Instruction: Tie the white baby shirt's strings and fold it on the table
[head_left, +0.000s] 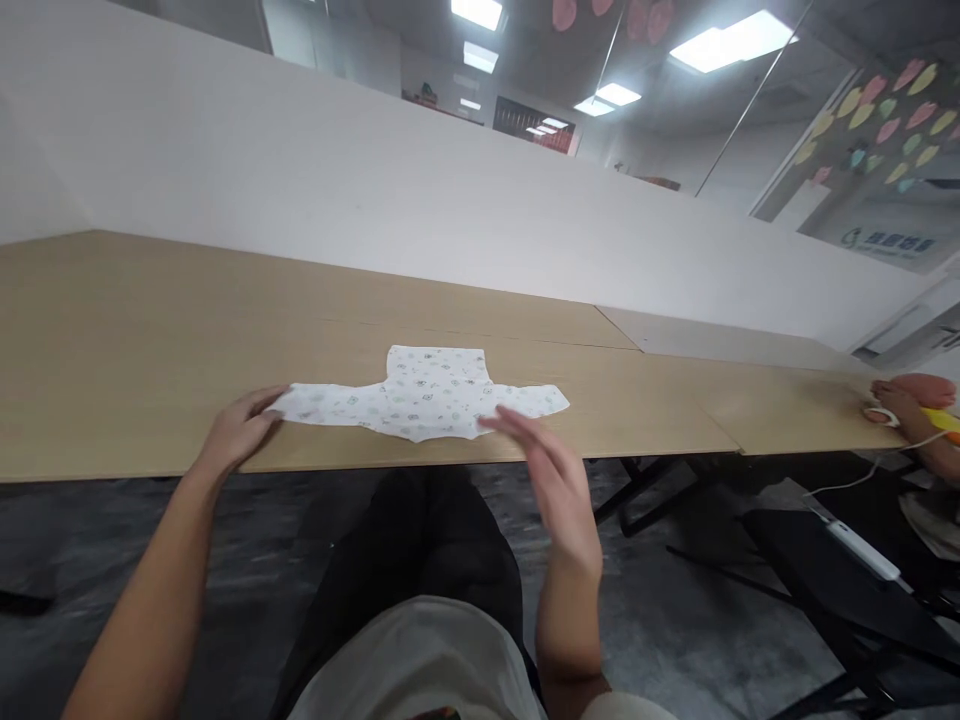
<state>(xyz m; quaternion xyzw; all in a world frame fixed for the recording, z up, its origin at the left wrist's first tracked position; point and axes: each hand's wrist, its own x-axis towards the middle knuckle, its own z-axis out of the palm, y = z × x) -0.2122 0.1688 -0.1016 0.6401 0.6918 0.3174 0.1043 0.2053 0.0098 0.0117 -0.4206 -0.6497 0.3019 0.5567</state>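
Observation:
A small white baby shirt (pixel 431 395) with a scattered print lies flat on the table, its sleeves stretched out to both sides. At the end of the left sleeve, my left hand (pixel 238 430) pinches the cuff between thumb and fingers. My right hand (pixel 551 475) is a little blurred, with its fingers stretched out and nothing held. Its fingertips are over the shirt's lower edge near the right sleeve; whether they touch the cloth I cannot tell.
The long wooden table (pixel 187 330) runs against a white partition (pixel 360 200) with glass above. At far right another person's hand (pixel 900 405) is by a roll of tape (pixel 881 416). A white power strip (pixel 862 550) lies on a black chair (pixel 817 570).

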